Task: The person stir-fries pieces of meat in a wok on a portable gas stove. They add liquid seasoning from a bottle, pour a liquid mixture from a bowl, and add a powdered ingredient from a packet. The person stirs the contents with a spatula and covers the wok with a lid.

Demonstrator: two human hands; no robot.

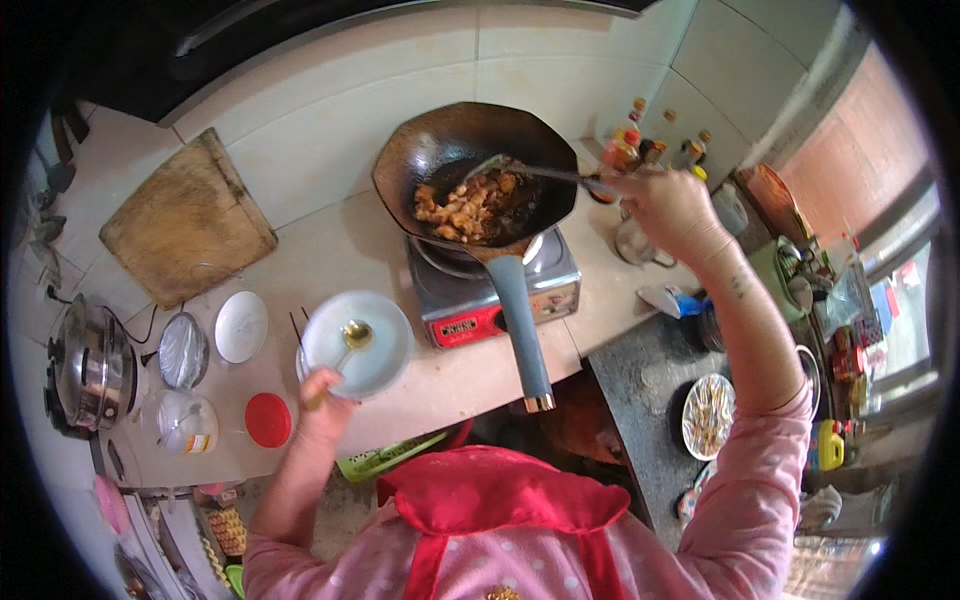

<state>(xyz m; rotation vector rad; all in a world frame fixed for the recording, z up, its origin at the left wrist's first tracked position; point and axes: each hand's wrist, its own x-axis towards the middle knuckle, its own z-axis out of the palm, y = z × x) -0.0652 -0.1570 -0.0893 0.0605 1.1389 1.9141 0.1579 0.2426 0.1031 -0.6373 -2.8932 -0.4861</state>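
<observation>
An octagonal wok (409,157) with a grey handle (512,312) sits on a red-and-silver gas stove (449,307). Browned chunks of food (450,210) lie in its oil. My right hand (660,210) grips a metal spatula (548,172), whose blade is among the food. At the lower left, my left hand (325,402) is closed on the handle of a spoon (355,334), its golden-looking bowl over a white dish (380,350).
A wooden board (180,220) leans at the wall. Lidded pots (90,370), a white saucer (240,327) and a red lid (268,420) stand left. Bottles (623,150) and a metal pitcher (632,240) are right of the wok; a plate of food (707,417) is lower right.
</observation>
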